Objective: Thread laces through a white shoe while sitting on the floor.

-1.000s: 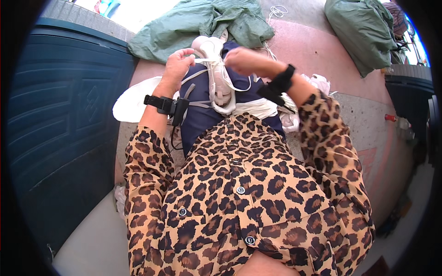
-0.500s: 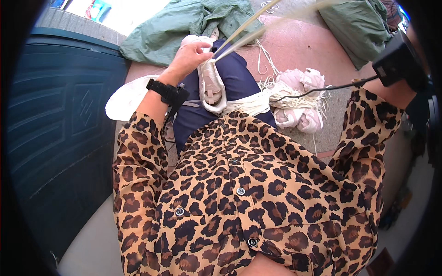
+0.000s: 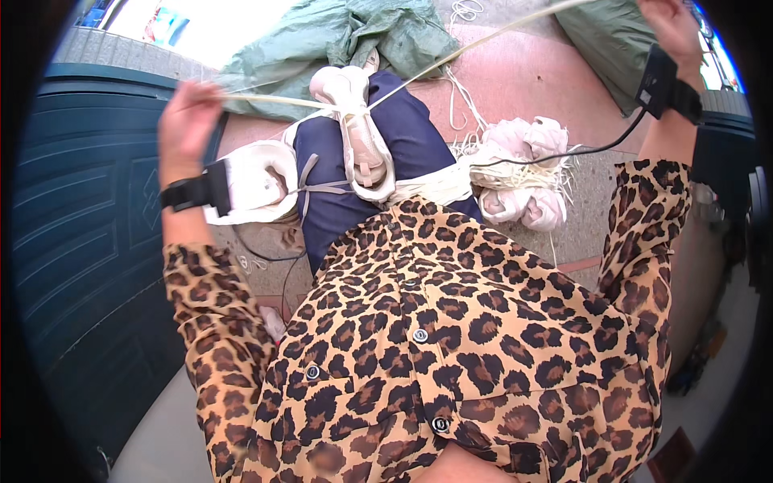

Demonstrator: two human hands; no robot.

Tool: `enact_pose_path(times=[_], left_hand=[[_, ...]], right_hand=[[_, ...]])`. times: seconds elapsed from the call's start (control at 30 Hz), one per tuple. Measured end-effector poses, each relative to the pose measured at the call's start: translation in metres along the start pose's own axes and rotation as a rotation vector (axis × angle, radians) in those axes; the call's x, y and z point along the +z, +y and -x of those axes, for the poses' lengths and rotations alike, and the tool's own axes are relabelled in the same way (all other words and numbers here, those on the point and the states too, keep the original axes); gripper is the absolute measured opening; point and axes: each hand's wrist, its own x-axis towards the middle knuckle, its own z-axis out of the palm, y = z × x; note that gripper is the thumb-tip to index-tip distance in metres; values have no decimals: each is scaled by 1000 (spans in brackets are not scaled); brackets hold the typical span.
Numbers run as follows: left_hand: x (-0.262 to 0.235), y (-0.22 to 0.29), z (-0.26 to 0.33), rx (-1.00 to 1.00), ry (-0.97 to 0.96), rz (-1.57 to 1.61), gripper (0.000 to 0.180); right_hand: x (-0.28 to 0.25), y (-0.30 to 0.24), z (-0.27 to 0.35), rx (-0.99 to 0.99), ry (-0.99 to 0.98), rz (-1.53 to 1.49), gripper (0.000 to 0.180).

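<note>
A pale pink and white shoe point(image 3: 368, 153) rests across my lap on dark blue trousers, its opening toward my body. Two strands of a cream shoelace point(image 3: 427, 71) run from the shoe's lacing to my raised hands. My left hand point(image 3: 189, 121), slightly blurred, is closed on the strand at the left. Up at the top right, my right hand point(image 3: 675, 32) is closed on the other strand, partly cut by the picture's rim. Both strands look stretched straight. A bundle of cream laces point(image 3: 435, 182) lies over my right thigh.
Several pale pink shoes point(image 3: 527, 173) lie in a pile on the floor to the right. A white bag-like thing point(image 3: 262, 181) is beside my left leg. Green sacks point(image 3: 298, 56) lie ahead; a dark teal panelled door point(image 3: 88, 193) stands left. Black cables run from the wrist devices.
My left hand has left the shoe and moved out to the left with a lace strand. The right hand has come forward into view. The shoe stays on my lap.
</note>
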Motion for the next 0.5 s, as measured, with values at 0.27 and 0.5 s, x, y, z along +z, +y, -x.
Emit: enact_pose_path(times=[0.27,0.5], left_hand=[[-48,76,79,227,740,-377,18],[33,-137,24,-193,496,-1169,39]], right_hand=[[-27,217,85,325,-370,1060,25],[0,358,155,223,-548,1413,21]])
